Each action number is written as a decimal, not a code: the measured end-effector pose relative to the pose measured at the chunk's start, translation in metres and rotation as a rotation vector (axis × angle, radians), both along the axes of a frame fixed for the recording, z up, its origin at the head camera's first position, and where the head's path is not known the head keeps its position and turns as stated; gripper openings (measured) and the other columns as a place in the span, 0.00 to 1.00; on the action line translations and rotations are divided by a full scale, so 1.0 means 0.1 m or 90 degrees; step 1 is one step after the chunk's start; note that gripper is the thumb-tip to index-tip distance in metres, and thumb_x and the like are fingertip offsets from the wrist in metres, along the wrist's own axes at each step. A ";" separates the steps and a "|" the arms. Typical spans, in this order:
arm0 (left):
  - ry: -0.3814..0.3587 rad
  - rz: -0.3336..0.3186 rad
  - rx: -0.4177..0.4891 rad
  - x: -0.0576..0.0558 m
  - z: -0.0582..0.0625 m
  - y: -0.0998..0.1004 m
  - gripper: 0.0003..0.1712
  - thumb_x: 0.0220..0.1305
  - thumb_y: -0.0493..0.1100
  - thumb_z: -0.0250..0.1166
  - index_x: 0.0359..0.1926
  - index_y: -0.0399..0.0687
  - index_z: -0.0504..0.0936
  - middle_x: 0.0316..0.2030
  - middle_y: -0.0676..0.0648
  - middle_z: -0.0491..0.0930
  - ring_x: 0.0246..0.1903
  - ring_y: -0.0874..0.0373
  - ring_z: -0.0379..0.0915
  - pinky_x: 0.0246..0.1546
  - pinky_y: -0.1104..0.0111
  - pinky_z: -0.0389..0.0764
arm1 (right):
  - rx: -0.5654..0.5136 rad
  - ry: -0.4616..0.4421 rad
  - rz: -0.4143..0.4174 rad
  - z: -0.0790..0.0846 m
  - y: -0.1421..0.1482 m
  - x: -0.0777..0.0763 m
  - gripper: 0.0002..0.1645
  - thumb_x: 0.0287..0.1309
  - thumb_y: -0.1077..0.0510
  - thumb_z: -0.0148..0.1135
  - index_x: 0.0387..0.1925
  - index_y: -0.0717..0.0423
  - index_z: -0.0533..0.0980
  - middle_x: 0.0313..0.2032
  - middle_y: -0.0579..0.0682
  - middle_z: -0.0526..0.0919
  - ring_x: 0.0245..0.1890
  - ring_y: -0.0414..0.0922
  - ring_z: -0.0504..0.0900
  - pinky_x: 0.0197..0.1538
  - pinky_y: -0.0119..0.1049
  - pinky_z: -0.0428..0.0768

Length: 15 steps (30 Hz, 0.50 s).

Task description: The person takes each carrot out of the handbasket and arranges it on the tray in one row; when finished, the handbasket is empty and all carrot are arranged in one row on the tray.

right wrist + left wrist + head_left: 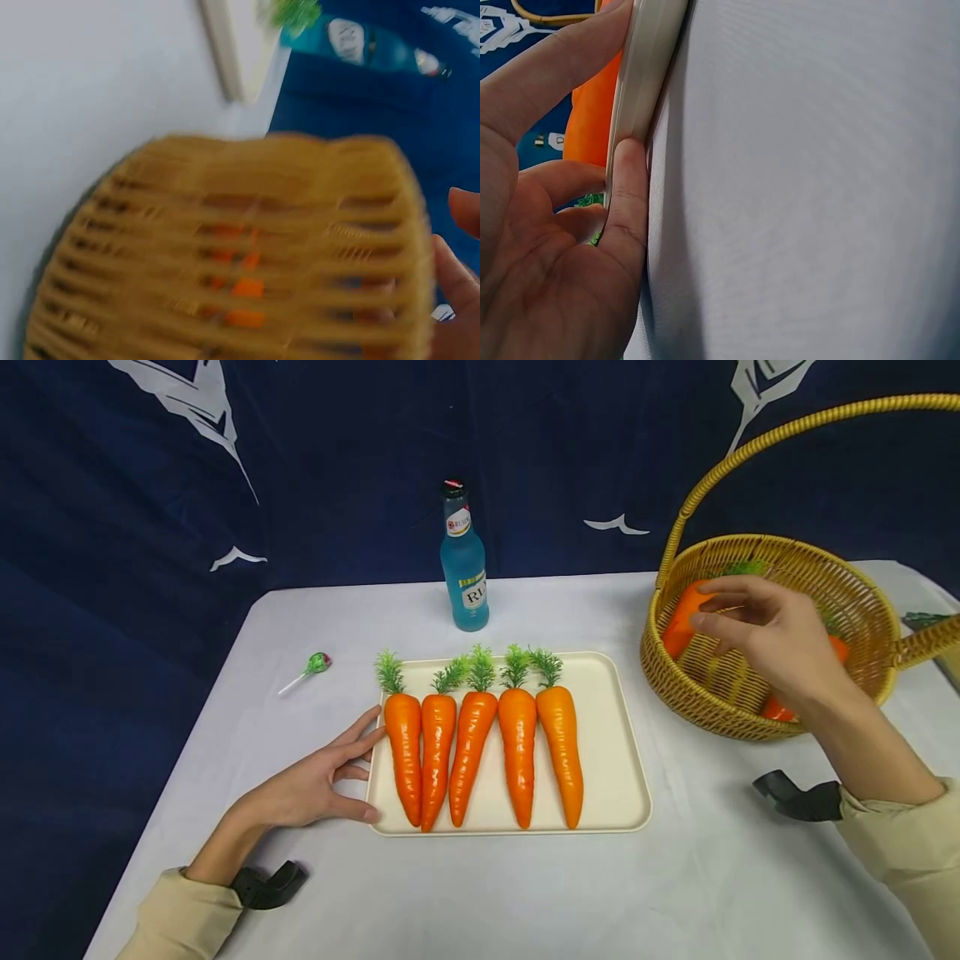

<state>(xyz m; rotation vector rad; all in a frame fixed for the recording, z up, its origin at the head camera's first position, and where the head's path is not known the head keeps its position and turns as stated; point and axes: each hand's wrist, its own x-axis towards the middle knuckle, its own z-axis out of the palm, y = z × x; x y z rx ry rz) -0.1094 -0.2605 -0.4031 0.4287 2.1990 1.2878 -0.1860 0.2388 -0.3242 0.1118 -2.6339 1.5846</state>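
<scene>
Five orange toy carrots (517,752) with green tops lie side by side on a cream tray (611,760). At the tray's left side, my left hand (318,781) touches the rim with spread, fairly straight fingers; the left wrist view shows fingertips against the tray edge (641,82). Over the wicker basket (675,693) is my right hand (772,627), its fingers and thumb apart beside a carrot (681,620) that leans on the basket's left inner wall. More orange (777,708) shows inside, partly hidden by the hand. In the right wrist view the basket's weave (225,180) covers much.
A blue bottle (467,572) stands behind the tray. To the left lies a lollipop (315,664) with a white stick. The basket's tall handle (825,417) arches above it. A dark blue patterned curtain (360,468) hangs behind the white-covered table (487,893).
</scene>
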 end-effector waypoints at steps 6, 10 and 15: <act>-0.002 -0.005 0.011 0.00 0.00 -0.02 0.59 0.50 0.41 0.79 0.76 0.38 0.52 0.77 0.53 0.28 0.54 0.52 0.77 0.51 0.69 0.79 | 0.025 -0.065 0.018 -0.07 0.17 -0.18 0.28 0.65 0.51 0.63 0.63 0.58 0.70 0.47 0.45 0.75 0.33 0.41 0.82 0.36 0.31 0.83; -0.003 -0.003 0.012 -0.01 -0.01 -0.01 0.59 0.50 0.41 0.79 0.76 0.38 0.52 0.77 0.54 0.29 0.54 0.52 0.77 0.52 0.69 0.79 | 0.047 -0.128 0.043 -0.13 0.28 -0.32 0.34 0.69 0.48 0.58 0.68 0.60 0.63 0.50 0.47 0.72 0.35 0.41 0.84 0.40 0.33 0.84; -0.004 -0.004 0.011 -0.01 -0.01 -0.01 0.59 0.50 0.41 0.79 0.76 0.38 0.52 0.78 0.53 0.29 0.54 0.52 0.77 0.51 0.69 0.79 | 0.008 -0.224 0.087 -0.25 0.36 -0.43 0.38 0.73 0.50 0.52 0.75 0.58 0.52 0.53 0.48 0.70 0.43 0.39 0.77 0.47 0.33 0.82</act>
